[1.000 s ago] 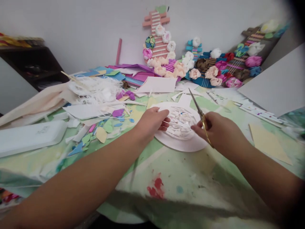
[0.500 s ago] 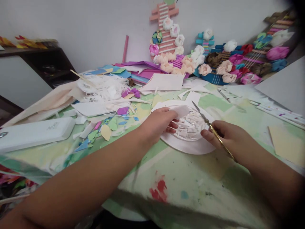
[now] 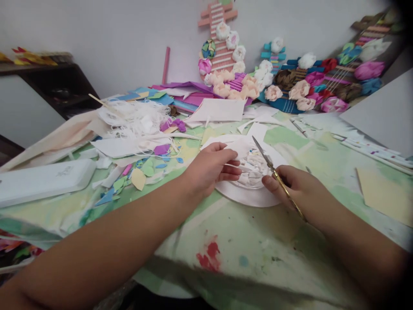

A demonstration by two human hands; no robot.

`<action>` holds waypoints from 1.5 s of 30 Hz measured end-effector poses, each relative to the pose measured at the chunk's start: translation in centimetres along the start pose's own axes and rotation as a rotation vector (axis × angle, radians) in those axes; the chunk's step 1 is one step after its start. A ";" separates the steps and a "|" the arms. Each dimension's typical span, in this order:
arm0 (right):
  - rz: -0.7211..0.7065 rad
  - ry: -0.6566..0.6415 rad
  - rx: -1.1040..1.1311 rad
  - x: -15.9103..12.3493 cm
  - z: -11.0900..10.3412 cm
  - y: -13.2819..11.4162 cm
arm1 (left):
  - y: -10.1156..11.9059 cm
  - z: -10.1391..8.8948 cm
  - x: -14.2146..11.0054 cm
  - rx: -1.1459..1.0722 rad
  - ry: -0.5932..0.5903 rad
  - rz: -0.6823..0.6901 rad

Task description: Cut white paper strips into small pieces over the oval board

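A round white disc (image 3: 248, 199) lies on the table, and white paper scraps (image 3: 253, 177) fill a ring on it. Over its left side, my left hand (image 3: 217, 165) is closed, thumb against fingers, on a thin piece of white paper (image 3: 238, 148). The paper's outline blends into the white behind it. My right hand (image 3: 295, 185), at the disc's right edge, grips gold-handled scissors (image 3: 265, 156) with the dark blades angled up and left above the disc. The blades look nearly together.
White string (image 3: 138, 118), coloured paper scraps (image 3: 138, 178) and a white box-like object (image 3: 48, 181) are on the left. Decorated guitar-shaped crafts (image 3: 222, 56) lean on the wall behind. At right are paper sticks (image 3: 376, 150) and a cream sheet (image 3: 383, 193). A painted cloth (image 3: 258, 241) covers the table.
The white paper in my left hand has turned and shows less plainly against the disc. The whole view has shifted slightly; my right hand still holds the scissors.
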State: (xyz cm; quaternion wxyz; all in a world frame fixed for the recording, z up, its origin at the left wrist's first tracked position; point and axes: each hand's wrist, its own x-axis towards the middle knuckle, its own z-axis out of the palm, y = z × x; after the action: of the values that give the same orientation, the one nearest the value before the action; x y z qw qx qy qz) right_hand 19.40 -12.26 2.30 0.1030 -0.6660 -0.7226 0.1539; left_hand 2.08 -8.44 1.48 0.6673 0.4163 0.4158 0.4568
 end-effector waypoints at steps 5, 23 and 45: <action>0.004 0.013 -0.077 -0.2 0.7 -0.3 | 0.1 0.2 -0.3 -0.035 -0.013 0.009; 0.035 -0.231 0.244 -1.4 -0.7 -1.0 | 0.0 1.6 -1.3 0.069 0.016 -0.066; 0.339 -0.401 0.577 -4.1 -2.0 -2.3 | -0.2 1.9 -2.3 0.045 -0.275 -0.216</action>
State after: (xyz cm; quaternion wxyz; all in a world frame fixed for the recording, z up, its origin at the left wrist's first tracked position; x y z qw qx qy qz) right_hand 18.37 -16.28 5.15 0.1160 -0.6765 -0.5349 0.4928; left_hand 3.40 -11.06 2.26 0.7535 0.4426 0.3730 0.3119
